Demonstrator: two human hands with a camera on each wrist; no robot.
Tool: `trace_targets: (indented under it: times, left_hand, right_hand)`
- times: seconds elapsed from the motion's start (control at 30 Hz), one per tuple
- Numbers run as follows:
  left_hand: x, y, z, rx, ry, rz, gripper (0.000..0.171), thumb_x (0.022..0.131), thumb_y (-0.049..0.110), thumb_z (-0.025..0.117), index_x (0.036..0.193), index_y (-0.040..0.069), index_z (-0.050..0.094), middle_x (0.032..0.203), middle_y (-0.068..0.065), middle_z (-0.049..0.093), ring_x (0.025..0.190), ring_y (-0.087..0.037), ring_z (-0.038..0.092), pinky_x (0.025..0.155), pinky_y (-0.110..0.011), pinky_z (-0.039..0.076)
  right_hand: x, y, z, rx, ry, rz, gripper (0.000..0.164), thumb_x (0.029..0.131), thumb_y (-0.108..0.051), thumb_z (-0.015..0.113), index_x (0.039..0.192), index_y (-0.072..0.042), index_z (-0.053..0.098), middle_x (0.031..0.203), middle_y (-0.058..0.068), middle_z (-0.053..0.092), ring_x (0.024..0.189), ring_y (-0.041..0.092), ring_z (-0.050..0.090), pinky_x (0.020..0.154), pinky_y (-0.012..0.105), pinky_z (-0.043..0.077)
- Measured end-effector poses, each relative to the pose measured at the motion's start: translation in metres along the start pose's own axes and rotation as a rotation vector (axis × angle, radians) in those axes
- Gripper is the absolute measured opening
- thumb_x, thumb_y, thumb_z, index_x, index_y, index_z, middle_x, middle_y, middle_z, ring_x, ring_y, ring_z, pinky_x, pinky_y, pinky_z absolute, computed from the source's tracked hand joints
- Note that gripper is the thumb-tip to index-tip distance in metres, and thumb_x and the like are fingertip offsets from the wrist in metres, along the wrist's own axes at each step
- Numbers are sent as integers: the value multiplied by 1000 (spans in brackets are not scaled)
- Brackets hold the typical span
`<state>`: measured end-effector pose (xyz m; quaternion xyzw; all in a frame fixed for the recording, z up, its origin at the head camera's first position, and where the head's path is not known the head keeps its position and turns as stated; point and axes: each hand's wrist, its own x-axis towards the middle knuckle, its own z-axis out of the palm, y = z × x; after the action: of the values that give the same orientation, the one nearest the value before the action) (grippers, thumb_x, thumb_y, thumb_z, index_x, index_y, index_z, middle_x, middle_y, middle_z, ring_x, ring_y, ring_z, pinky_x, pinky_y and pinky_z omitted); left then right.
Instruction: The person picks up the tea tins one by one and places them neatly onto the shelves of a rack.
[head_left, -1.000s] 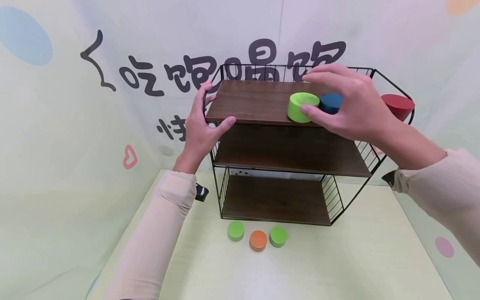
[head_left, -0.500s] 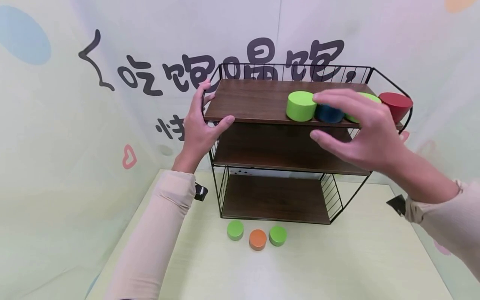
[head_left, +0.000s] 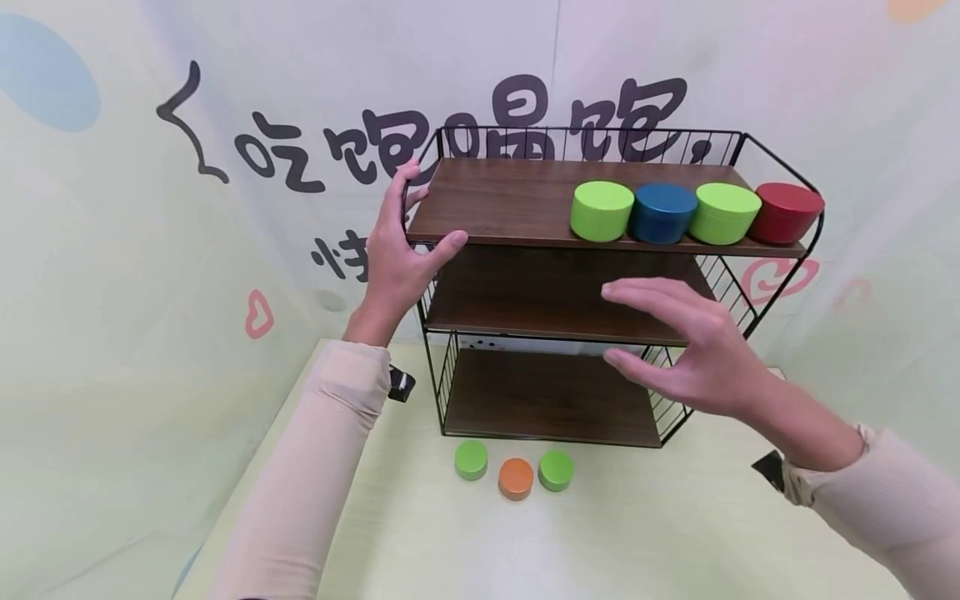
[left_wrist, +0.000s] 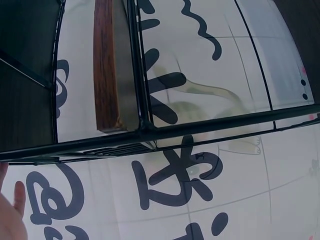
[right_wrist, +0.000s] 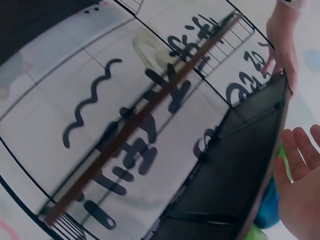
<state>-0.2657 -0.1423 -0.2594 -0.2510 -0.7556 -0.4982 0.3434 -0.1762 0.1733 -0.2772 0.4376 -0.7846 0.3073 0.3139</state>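
Note:
My left hand (head_left: 399, 260) grips the upper left corner of a three-tier shelf rack (head_left: 510, 200), its thumb over the front edge and fingers around the side wire. My right hand (head_left: 693, 346) hovers in front of the middle board, thumb and fingers apart, holding nothing. Along the top board's right half stand a light green cylinder (head_left: 602, 212), a blue cylinder (head_left: 663, 215), another light green cylinder (head_left: 723, 215) and a red cylinder (head_left: 785, 215), side by side. In the right wrist view, the blue cylinder (right_wrist: 269, 207) is partly hidden behind the board's edge.
On the pale table (head_left: 637, 533) before the rack lie a green cylinder (head_left: 471, 460), an orange cylinder (head_left: 516, 479) and a second green cylinder (head_left: 557, 471). Black wire sides (head_left: 731, 287) frame the rack. Behind it hangs a white sheet (head_left: 300, 50) with large dark lettering.
My right hand has let go of the left light green cylinder on the top board and moved down in front of the rack. My left hand stays at its corner.

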Motion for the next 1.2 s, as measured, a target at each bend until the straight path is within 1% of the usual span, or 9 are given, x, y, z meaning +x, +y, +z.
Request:
trace_targets:
  times: [0.23, 0.3, 0.43, 0.53, 0.67, 0.77, 0.9, 1.03, 1.2]
  left_hand:
    - [1, 2, 1, 9, -3, 3, 79, 80, 20, 76, 146, -1, 38, 156, -11, 39, 132, -30, 51, 106, -29, 36]
    - [1, 1, 1, 8, -1, 4, 80, 80, 21, 76, 146, -1, 37, 156, -10, 39, 132, -29, 51, 107, -30, 36]
    - [1, -1, 3, 6, 3, 8, 81, 80, 21, 77, 147, 0, 37, 156, -10, 39, 132, -29, 52, 107, -36, 38]
    - [2, -3, 3, 10, 2, 12, 81, 80, 21, 77, 147, 0, 37, 156, -9, 39, 132, -28, 52, 107, -37, 38]
    - [1, -8, 3, 17, 10, 1, 82, 79, 23, 78, 148, 3, 38, 156, -7, 40, 131, -25, 52, 105, -33, 38]
    - [1, -10, 3, 19, 14, -5, 83, 78, 23, 79, 148, 4, 38, 155, -6, 40, 131, -23, 52, 103, -30, 39]
    - [1, -10, 3, 15, 14, 1, 83, 78, 23, 78, 148, 3, 38, 155, -5, 40, 131, -24, 52, 103, -28, 38]
    - [1, -9, 3, 14, 19, 5, 82, 78, 23, 78, 148, 2, 38, 155, -7, 40, 131, -26, 53, 103, -28, 38]
    - [1, -9, 3, 16, 16, 1, 83, 78, 23, 78, 148, 3, 38, 155, -7, 40, 131, -25, 52, 103, -28, 38]
  right_hand:
    - [-19, 4, 15, 37, -41, 52, 63, 90, -54, 64, 126, -3, 66, 125, 12, 66, 120, 22, 59, 103, 20, 40]
    - [-24, 4, 18, 47, -53, 66, 63, 90, -55, 64, 126, -3, 66, 125, 12, 67, 119, 22, 59, 103, 19, 39]
    - [-31, 6, 25, 58, -52, 58, 60, 90, -53, 65, 125, -4, 66, 124, 11, 67, 117, 23, 60, 103, 19, 39]
    - [-35, 7, 30, 61, -48, 52, 58, 91, -52, 65, 125, -5, 66, 123, 11, 67, 116, 23, 60, 103, 19, 38]
    - [-41, 9, 37, 71, -68, 66, 58, 91, -52, 65, 126, -5, 66, 124, 9, 67, 116, 23, 60, 104, 20, 38]
    - [-47, 12, 42, 77, -81, 79, 56, 90, -49, 68, 126, -6, 66, 124, 9, 68, 116, 23, 61, 104, 21, 38]
    - [-56, 16, 50, 81, -99, 92, 54, 89, -45, 71, 126, -6, 66, 123, 9, 68, 116, 25, 61, 106, 23, 37]
    - [-68, 18, 60, 54, -127, 101, 54, 89, -45, 71, 126, -6, 66, 125, 8, 67, 118, 26, 60, 106, 23, 37]
    - [-84, 22, 72, 30, -145, 123, 53, 87, -42, 75, 126, -8, 66, 125, 7, 67, 117, 26, 61, 103, 26, 39]
